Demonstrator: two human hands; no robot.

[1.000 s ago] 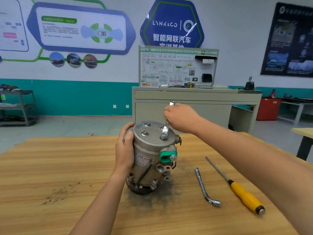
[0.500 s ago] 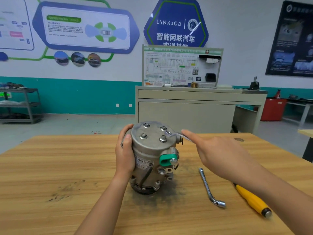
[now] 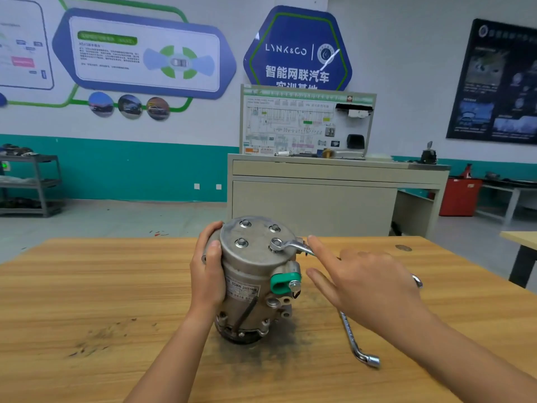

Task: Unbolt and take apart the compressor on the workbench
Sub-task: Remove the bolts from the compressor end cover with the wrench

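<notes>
Worker: Down from upright a second ago, the wrench [image 3: 293,245] now lies level across the top of the compressor [image 3: 252,266]. Its ring end is over the near right bolt [image 3: 276,243] and its handle points right, past the rim. My right hand [image 3: 369,286] has given up its fist-grip on it.

Desk: How does that hand stand now?

Worker: Flat and spread, fingers straight and apart, nothing gripped. Only the index fingertip [image 3: 312,239] touches the handle, just off the housing's edge.

Desk: And the other?

Worker: My left hand [image 3: 207,271] is clamped round the compressor's left side, thumb on the near face and fingers curled over the far shoulder, as it was a second ago.

Desk: Where is the unit?

Worker: Upright on the wooden table [image 3: 87,286], near the middle, on a dark smudge. Three other bolts [image 3: 241,243] sit in the top plate. A green cap [image 3: 283,282] sticks out on the right side, with a printed label [image 3: 242,290] beside it.

Desk: Around it?

Worker: An L-shaped socket wrench [image 3: 353,340] lies on the table to the right, partly under my right wrist. Behind, a grey cabinet [image 3: 313,199] carries a wiring board [image 3: 302,123]. A red bin [image 3: 459,199] is at far right and a metal shelf [image 3: 37,184] at far left.
</notes>
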